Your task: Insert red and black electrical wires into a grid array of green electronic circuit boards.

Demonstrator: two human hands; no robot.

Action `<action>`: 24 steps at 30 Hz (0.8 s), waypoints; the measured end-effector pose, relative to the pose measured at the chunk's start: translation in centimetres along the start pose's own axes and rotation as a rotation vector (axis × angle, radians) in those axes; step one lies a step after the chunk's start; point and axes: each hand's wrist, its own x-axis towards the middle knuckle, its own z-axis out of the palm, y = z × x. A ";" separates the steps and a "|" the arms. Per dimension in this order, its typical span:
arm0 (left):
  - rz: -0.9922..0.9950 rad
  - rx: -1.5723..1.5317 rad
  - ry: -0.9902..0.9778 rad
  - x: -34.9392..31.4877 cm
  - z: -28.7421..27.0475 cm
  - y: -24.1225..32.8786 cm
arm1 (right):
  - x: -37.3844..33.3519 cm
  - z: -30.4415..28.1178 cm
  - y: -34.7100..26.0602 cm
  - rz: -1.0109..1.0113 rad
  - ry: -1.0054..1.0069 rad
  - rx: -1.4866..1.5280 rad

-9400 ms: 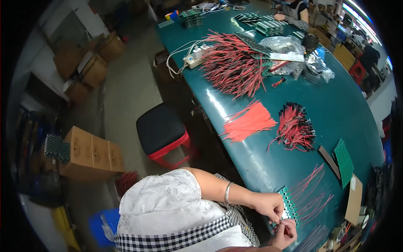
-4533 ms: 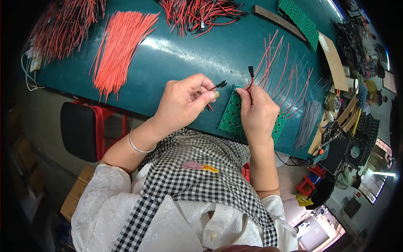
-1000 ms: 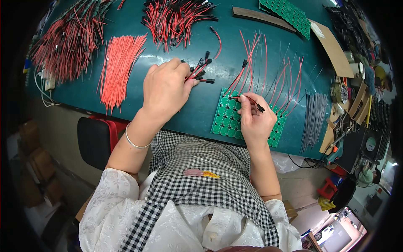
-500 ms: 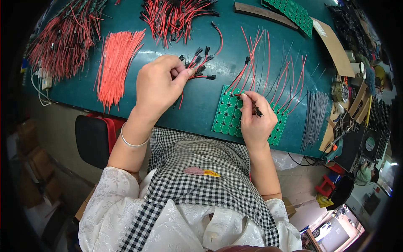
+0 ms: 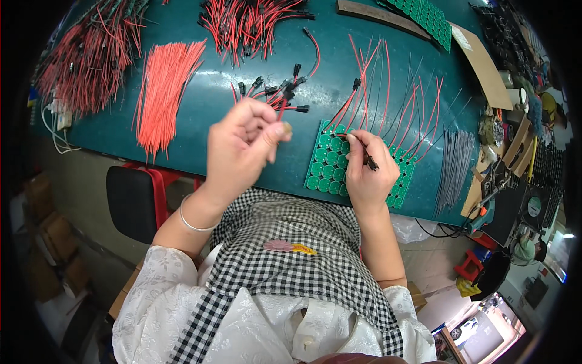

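My left hand (image 5: 242,145) is closed in a pinch, with a short red-and-black lead (image 5: 283,108) rising from its fingertips to a black plug. Behind it lie several similar connector leads (image 5: 297,109), loosely heaped on the table. My right hand (image 5: 373,176) pinches another connector lead (image 5: 371,162); its black plug shows at the palm, and a red wire end pokes out past the fingertips. That hand rests over a green circuit board panel (image 5: 324,164) of rounded pads. Long red and dark wires (image 5: 388,91) stand up from the panel's far edge.
Left of my hands is a bundle of red wires (image 5: 163,97); a pile of connector leads (image 5: 248,24) lies beyond. Grey wires (image 5: 454,170) sit right of the panel. At the back are a dark bar (image 5: 382,19) and more green panels (image 5: 424,21). A black-and-red chair (image 5: 136,197) stands below the table.
My left hand has drawn back toward me from the heap, bringing a lead with it. The right hand has stayed nearly still over the panel.
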 end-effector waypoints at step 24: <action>-0.035 0.125 0.010 -1.8 2.2 -2.6 | 0.1 0.2 -0.2 -0.105 0.014 -0.074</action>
